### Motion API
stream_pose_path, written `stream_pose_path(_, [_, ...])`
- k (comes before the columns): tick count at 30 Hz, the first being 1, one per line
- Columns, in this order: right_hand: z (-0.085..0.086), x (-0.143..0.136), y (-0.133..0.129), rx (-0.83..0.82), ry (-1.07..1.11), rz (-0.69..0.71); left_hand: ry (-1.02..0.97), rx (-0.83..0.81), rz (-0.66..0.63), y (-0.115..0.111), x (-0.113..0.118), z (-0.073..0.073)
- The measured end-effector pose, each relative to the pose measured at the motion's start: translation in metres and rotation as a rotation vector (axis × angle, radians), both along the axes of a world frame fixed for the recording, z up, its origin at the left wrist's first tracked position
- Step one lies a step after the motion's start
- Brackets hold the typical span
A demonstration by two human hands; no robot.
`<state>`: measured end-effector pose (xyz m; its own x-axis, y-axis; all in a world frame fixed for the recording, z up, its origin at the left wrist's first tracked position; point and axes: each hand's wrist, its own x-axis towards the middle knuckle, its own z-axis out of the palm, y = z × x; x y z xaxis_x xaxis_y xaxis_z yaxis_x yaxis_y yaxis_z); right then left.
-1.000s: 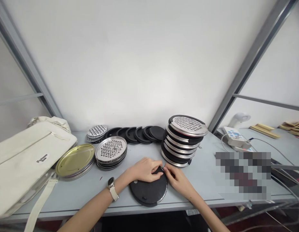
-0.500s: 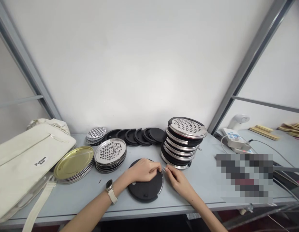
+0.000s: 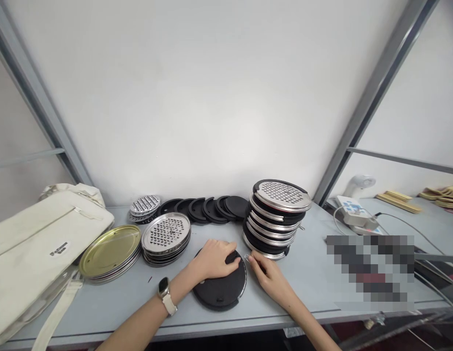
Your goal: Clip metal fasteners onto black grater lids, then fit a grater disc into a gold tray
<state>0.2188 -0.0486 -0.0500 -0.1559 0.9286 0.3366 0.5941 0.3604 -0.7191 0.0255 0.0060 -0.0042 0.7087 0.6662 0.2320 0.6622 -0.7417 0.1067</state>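
A round black disc (image 3: 221, 291) with a shiny edge on its right side lies flat near the table's front. My left hand (image 3: 213, 258), with a watch on its wrist, rests on the disc's upper part, its thumb and fingers spread over the surface. Just right of the disc, my right hand (image 3: 268, 273) pinches a small thin metal loop (image 3: 247, 257) between thumb and fingertip. Behind it rises a tall stack of metal and black discs (image 3: 275, 229), topped by a slotted metal plate (image 3: 284, 193).
Grater plates (image 3: 167, 233), gold-coloured discs (image 3: 109, 251) and a cream bag (image 3: 47, 243) sit at the left. Black rings (image 3: 199, 209) line the wall. A white device (image 3: 352, 207) with cables and a blurred patch (image 3: 370, 268) are at the right.
My left hand's fingers have spread from a closed pinch at the disc's upper right edge. My right hand has hardly moved, and the small loop shows more clearly.
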Motion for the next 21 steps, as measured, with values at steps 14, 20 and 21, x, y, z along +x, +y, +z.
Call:
stream_pose_path(14, [0.0038, -0.0053, -0.0052, -0.006, -0.107, 0.087, -0.02, -0.055, -0.229, -0.0033, 0.0006, 0.0022])
stream_pose_path(20, [0.0028, -0.0071, -0.0025, 0.008, -0.112, 0.049, -0.011, -0.056, -0.252, -0.004, 0.0003, 0.0035])
stream_pose_path(21, [0.003, -0.0077, -0.002, 0.011, -0.116, 0.048, -0.01, -0.057, -0.26, -0.0043, 0.0004, 0.0036])
